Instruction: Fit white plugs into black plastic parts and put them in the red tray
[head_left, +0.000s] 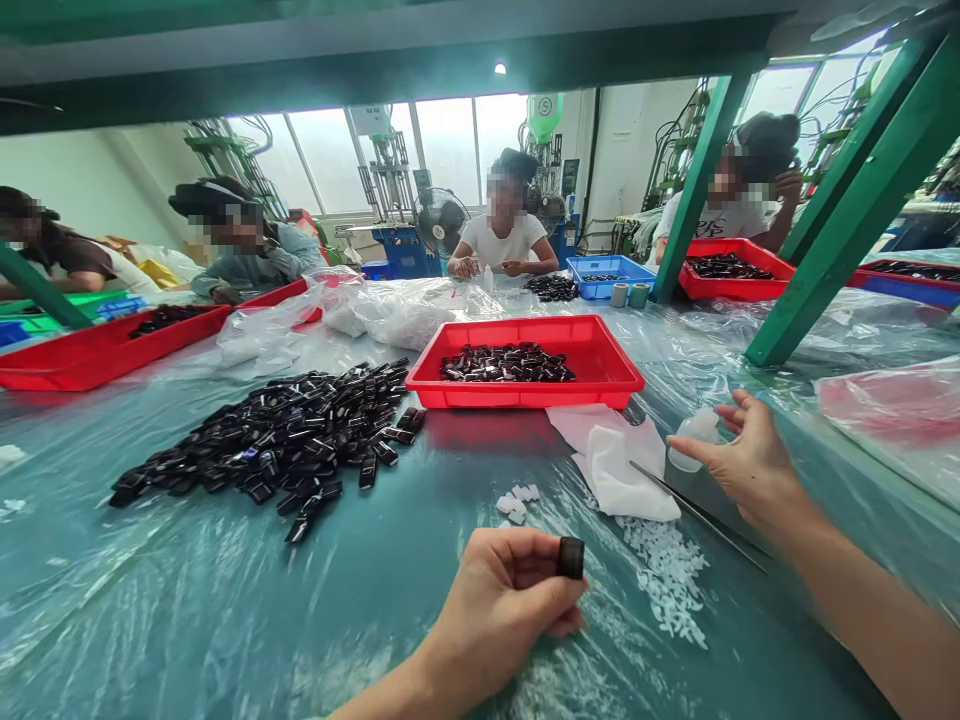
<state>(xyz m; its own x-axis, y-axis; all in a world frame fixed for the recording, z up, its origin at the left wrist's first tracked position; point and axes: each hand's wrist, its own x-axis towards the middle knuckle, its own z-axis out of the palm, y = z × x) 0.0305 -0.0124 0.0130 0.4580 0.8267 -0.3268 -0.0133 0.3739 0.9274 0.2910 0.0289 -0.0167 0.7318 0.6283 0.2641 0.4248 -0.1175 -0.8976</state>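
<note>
My left hand (pixel 499 610) pinches a small black glossy plastic part (pixel 571 558) between thumb and fingers, low in the middle of the view. My right hand (pixel 750 465) curls around a small translucent plastic bottle (pixel 694 438). Metal tweezers (pixel 697 512) run just below that hand, and I cannot tell whether it touches them. A large heap of black plastic parts (pixel 277 440) lies to the left. Scattered white plastic bits (pixel 664 570) and a crumpled white cloth (pixel 619 465) lie close to my right hand.
A red tray (pixel 592 340) of black parts stands ahead on the plastic-sheeted table (pixel 187 600). Further red trays, a blue tray (pixel 607 265), and clear bags lie beyond. Several co-workers sit across the table. Green steel legs (pixel 847 200) stand at the right.
</note>
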